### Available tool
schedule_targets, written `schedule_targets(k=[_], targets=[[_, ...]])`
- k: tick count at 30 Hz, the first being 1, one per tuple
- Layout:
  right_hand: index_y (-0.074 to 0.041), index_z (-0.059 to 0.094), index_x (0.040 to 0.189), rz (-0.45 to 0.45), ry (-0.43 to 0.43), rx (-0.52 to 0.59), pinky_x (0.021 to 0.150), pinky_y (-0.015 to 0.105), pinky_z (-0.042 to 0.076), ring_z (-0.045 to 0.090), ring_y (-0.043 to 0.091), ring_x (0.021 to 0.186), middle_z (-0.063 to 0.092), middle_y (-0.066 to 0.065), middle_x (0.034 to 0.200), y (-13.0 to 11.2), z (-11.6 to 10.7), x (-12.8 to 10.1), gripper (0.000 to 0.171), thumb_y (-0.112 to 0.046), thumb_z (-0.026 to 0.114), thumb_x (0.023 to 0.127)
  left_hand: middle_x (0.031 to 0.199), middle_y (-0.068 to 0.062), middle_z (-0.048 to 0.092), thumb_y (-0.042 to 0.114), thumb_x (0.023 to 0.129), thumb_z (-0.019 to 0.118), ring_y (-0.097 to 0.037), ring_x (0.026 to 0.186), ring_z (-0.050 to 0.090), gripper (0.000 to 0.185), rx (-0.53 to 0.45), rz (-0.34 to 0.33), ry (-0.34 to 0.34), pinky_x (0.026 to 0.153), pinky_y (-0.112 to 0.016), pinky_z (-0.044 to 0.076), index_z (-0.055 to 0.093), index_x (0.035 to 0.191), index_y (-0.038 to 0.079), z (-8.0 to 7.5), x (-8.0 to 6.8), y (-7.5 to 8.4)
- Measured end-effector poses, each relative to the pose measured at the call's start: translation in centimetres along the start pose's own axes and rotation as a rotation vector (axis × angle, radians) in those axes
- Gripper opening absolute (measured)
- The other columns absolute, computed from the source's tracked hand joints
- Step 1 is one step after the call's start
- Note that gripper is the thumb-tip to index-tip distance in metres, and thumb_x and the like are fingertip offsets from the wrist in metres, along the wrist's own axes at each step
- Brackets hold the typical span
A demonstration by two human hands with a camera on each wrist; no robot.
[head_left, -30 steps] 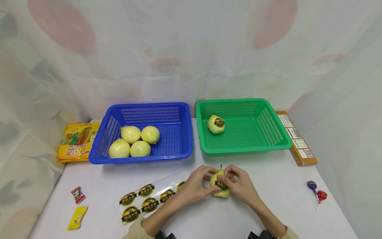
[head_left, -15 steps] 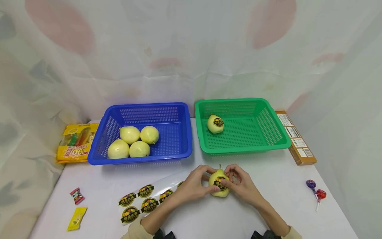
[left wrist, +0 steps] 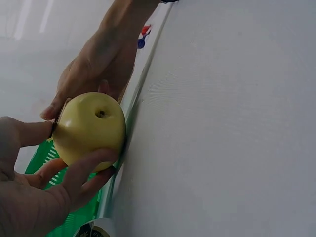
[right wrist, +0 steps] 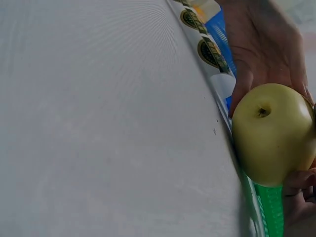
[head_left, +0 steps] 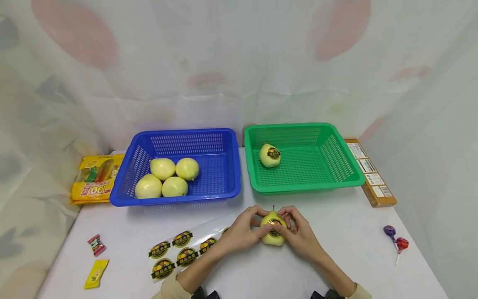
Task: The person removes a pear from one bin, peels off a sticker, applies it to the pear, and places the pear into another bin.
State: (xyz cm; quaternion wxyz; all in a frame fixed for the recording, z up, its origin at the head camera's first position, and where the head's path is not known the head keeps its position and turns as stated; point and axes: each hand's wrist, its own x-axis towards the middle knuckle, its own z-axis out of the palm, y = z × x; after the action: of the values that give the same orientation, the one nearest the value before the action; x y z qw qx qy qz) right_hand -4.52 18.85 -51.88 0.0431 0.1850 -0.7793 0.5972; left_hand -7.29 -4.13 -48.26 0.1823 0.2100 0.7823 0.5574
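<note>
Both hands hold one yellow pear (head_left: 273, 232) just above the white table, in front of the green basket (head_left: 351, 170). My left hand (head_left: 242, 233) grips its left side and my right hand (head_left: 298, 232) its right side. Fingertips of both press a round black-and-gold sticker (head_left: 275, 224) on the pear's front. The left wrist view shows the pear (left wrist: 89, 129) from below with my left fingers (left wrist: 79, 170) curled under it. The right wrist view shows the same pear (right wrist: 274, 133). A sticker sheet (head_left: 179, 249) lies left of my hands.
A blue basket (head_left: 127, 182) holds several plain yellow pears (head_left: 162, 168). The green basket holds one stickered pear (head_left: 269, 155). A yellow snack bag (head_left: 95, 178) and two small candies (head_left: 96, 245) lie at left; a brown box (head_left: 369, 174) and two lollipops (head_left: 396, 241) at right.
The pear has tipped slightly forward in my hands, and my fingertips now cover more of the sticker. Nothing else has moved.
</note>
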Motion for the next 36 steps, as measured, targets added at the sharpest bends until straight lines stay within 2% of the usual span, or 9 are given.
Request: schedule_targets(k=[4, 8, 12, 14, 19, 25, 27, 33, 36], targets=[[-0.004, 0.063, 0.123, -0.058, 0.006, -0.014, 0.053, 0.027, 0.039, 0.047, 0.005, 0.084, 0.055, 0.004, 0.099, 0.0, 0.3, 0.1, 0.026, 0.008, 0.067, 0.101, 0.139, -0.016, 0.067, 0.03, 0.105, 0.074, -0.037, 0.117, 0.076, 0.031, -0.013, -0.005, 0.019, 0.091, -0.025, 0.067, 0.069, 0.128, 0.01, 0.0, 0.1, -0.1], [-0.007, 0.065, 0.122, -0.039, 0.013, -0.017, 0.061, 0.022, 0.045, 0.05, 0.004, 0.089, 0.058, 0.002, 0.103, -0.4, 0.7, 0.1, 0.022, 0.006, 0.058, 0.106, 0.136, -0.016, 0.067, 0.027, 0.103, 0.076, -0.035, 0.115, 0.076, 0.032, -0.034, 0.011, 0.03, 0.092, -0.024, 0.066, 0.071, 0.129, 0.008, 0.1, 0.0, -0.2], [-0.01, 0.066, 0.121, 0.014, 0.036, -0.045, 0.078, 0.02, 0.051, 0.056, 0.003, 0.095, 0.066, 0.006, 0.11, -0.9, 1.1, 0.2, 0.019, 0.0, 0.054, 0.11, 0.141, -0.019, 0.064, 0.022, 0.102, 0.077, -0.039, 0.12, 0.074, 0.037, -0.079, 0.001, 0.006, 0.093, -0.023, 0.066, 0.069, 0.135, 0.006, -0.1, -0.2, -0.1], [-0.011, 0.067, 0.12, 0.035, 0.054, -0.064, 0.079, 0.02, 0.053, 0.058, 0.003, 0.096, 0.068, 0.007, 0.113, -1.0, 1.4, 0.3, 0.018, -0.003, 0.054, 0.112, 0.142, -0.019, 0.064, 0.02, 0.101, 0.078, -0.04, 0.123, 0.072, 0.04, -0.087, 0.0, -0.014, 0.095, -0.026, 0.067, 0.068, 0.137, 0.006, -0.3, -0.3, -0.1], [-0.012, 0.066, 0.118, 0.122, 0.097, -0.108, 0.085, 0.018, 0.056, 0.06, 0.003, 0.104, 0.065, 0.006, 0.119, -0.9, 1.9, 0.5, 0.018, -0.009, 0.048, 0.116, 0.146, -0.014, 0.066, 0.017, 0.095, 0.083, -0.036, 0.129, 0.07, 0.051, -0.033, 0.029, -0.067, 0.112, -0.04, 0.061, 0.066, 0.142, 0.007, -0.6, -0.4, -0.3], [-0.01, 0.06, 0.13, 0.222, 0.088, -0.108, 0.093, 0.021, 0.056, 0.062, 0.007, 0.11, 0.066, 0.013, 0.132, -0.8, 1.9, 0.6, 0.022, -0.021, 0.043, 0.119, 0.143, -0.014, 0.068, 0.022, 0.097, 0.082, -0.033, 0.13, 0.071, 0.053, -0.007, 0.022, -0.04, 0.117, -0.046, 0.058, 0.066, 0.145, 0.005, -0.4, -0.6, -0.3], [-0.011, 0.058, 0.132, 0.225, 0.065, -0.098, 0.09, 0.02, 0.054, 0.059, 0.005, 0.107, 0.065, 0.014, 0.13, -0.9, 1.7, 0.5, 0.022, -0.021, 0.045, 0.118, 0.143, -0.016, 0.068, 0.022, 0.099, 0.08, -0.033, 0.133, 0.069, 0.053, -0.001, 0.027, -0.039, 0.119, -0.047, 0.057, 0.065, 0.145, 0.003, -0.3, -0.6, -0.2], [-0.009, 0.058, 0.13, 0.142, -0.008, -0.081, 0.062, 0.022, 0.04, 0.043, 0.006, 0.081, 0.049, 0.006, 0.099, -1.0, 1.4, 0.7, 0.032, -0.014, 0.074, 0.103, 0.145, -0.015, 0.068, 0.018, 0.095, 0.084, -0.032, 0.139, 0.063, 0.059, 0.021, 0.051, -0.07, 0.123, -0.046, 0.054, 0.063, 0.147, 0.0, -0.4, -0.6, -0.1], [-0.01, 0.06, 0.126, 0.115, -0.006, -0.093, 0.065, 0.022, 0.042, 0.045, 0.005, 0.081, 0.051, 0.001, 0.095, -0.9, 1.6, 0.9, 0.026, -0.011, 0.073, 0.104, 0.146, -0.012, 0.068, 0.021, 0.09, 0.089, -0.03, 0.138, 0.063, 0.067, 0.052, 0.05, -0.07, 0.122, -0.043, 0.054, 0.063, 0.149, 0.003, -0.4, -0.7, 0.0]])
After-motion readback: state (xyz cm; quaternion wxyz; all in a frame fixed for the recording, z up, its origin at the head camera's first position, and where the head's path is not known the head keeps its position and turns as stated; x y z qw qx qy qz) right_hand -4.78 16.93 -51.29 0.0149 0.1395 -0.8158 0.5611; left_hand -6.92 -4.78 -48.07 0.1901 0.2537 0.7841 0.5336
